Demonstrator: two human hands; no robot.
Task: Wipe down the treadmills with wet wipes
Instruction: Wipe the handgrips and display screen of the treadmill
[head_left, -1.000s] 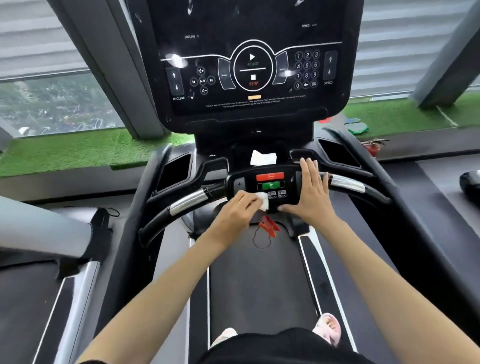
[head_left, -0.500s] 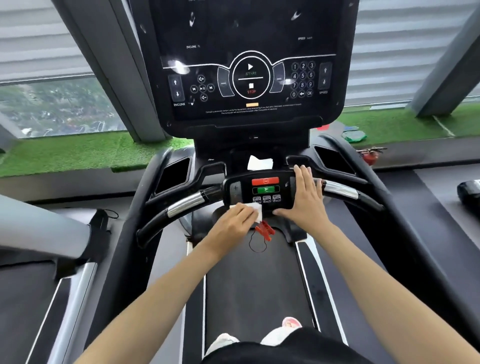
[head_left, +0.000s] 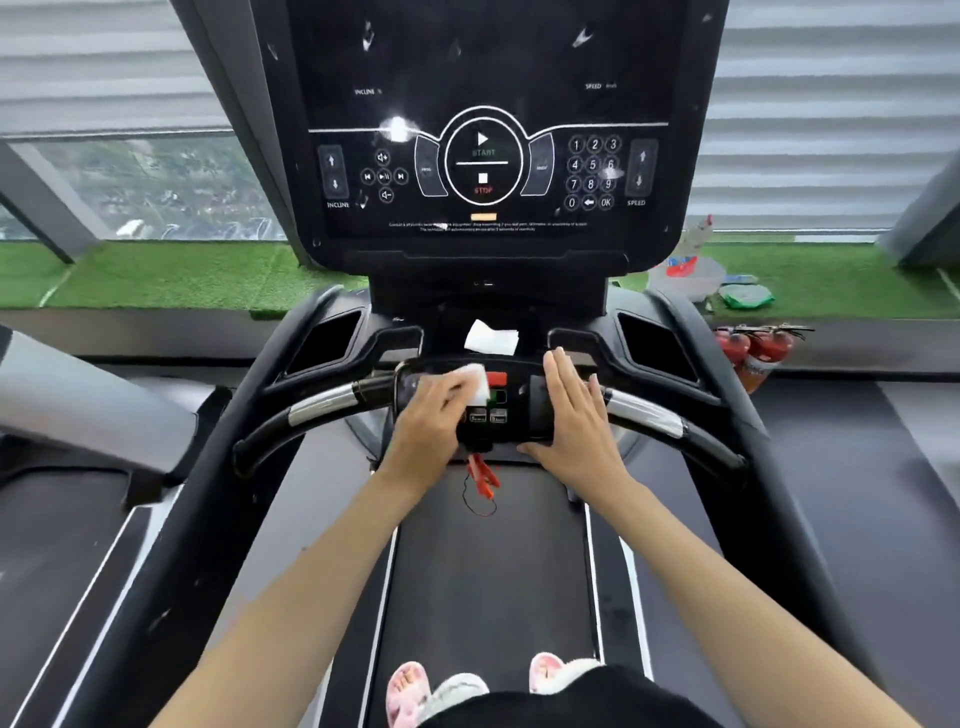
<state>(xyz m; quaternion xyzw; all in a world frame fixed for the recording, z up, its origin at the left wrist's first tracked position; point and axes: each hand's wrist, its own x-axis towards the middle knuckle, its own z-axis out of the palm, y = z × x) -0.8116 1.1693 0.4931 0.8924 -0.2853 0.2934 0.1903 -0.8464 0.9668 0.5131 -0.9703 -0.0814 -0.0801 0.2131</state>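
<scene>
Treadmill (head_left: 483, 571), one, black, seen from its own belt. Console screen (head_left: 483, 130), one, upright and dark, with printed controls: one START/STOP ring, one number pad, two arrow pairs marked INCLINE and SPEED. Control pod (head_left: 511, 410), one, at the middle of the handlebar, carrying one red button and one green button, both partly covered. Wet wipe (head_left: 477, 383), white, one in use. The left hand (head_left: 431, 421) grasps it, fingers curled over it, and presses it on the upper left part of the pod. The wipe's free edge overlaps the red and green buttons. Second wipe (head_left: 491, 338), one, white and crumpled, lies loose on the ledge just behind the pod, and neither hand touches it. Right hand (head_left: 571, 415), released: fingers straight and close together, palm flat on the right end of the pod, thumb along its lower edge, holding nothing. Chrome grip plates (head_left: 324, 402), two, one on each side of the handlebar. Tray recesses (head_left: 654, 343), two, flanking the console post. Safety clip (head_left: 480, 475), one, red, hanging below the pod with a thin looped cord. Slippers (head_left: 408, 691), two, pink, on the belt at the bottom edge. Fire extinguishers (head_left: 753, 348), two, red, side by side to the right of the frame. Artificial grass strip (head_left: 182, 275), one, along the window. Neighbouring treadmill (head_left: 62, 415), one, partly in view at left.
</scene>
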